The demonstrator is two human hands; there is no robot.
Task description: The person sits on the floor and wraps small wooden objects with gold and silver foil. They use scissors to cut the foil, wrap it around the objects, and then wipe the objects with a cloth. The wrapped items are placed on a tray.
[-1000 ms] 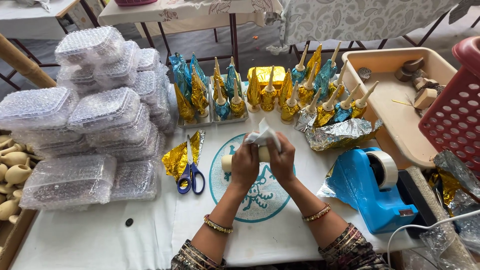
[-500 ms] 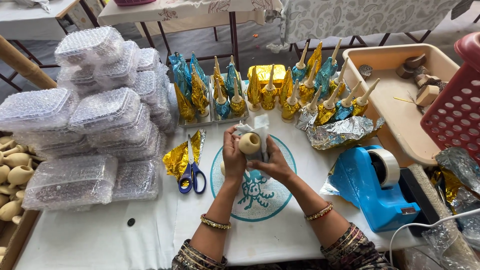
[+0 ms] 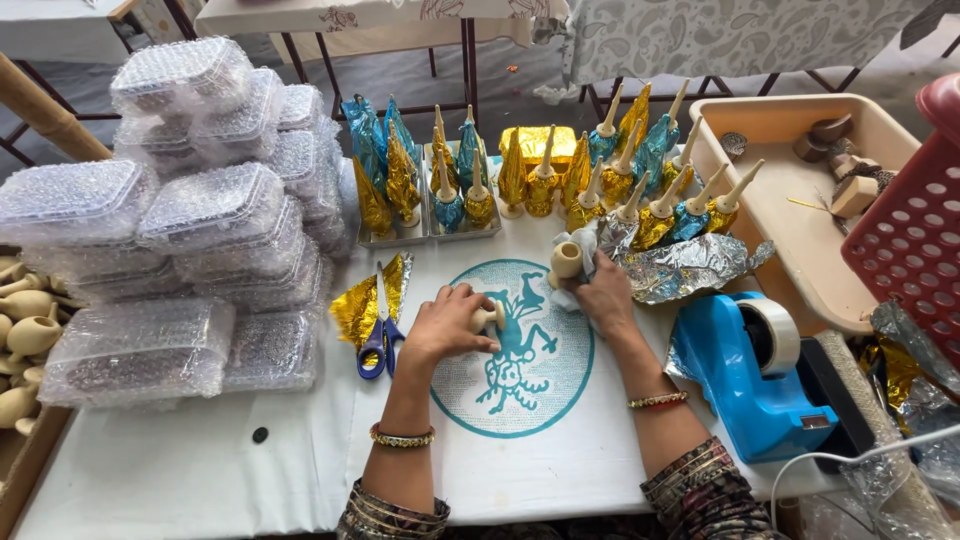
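Bubble-wrapped packs (image 3: 190, 215) stacked left, teal round emblem (image 3: 515, 350) centre

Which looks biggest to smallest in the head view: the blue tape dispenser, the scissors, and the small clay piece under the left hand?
1. Blue tape dispenser
2. Scissors
3. Clay piece under the left hand, partly covered but clearly smallest

The left hand (image 3: 445, 325) rested on the white cloth (image 3: 300, 470), fingers closed around a small beige clay piece (image 3: 488, 316) over the teal round print (image 3: 520, 350). The right hand (image 3: 600, 295) held a beige clay pot (image 3: 566, 261) wrapped in silver foil (image 3: 690, 265). Blue-handled scissors (image 3: 378, 335) lay on gold foil (image 3: 358, 308) just left of the left hand. A blue tape dispenser (image 3: 750, 375) stood at the right, bubble-wrapped boxes (image 3: 180, 250) stacked at the left.
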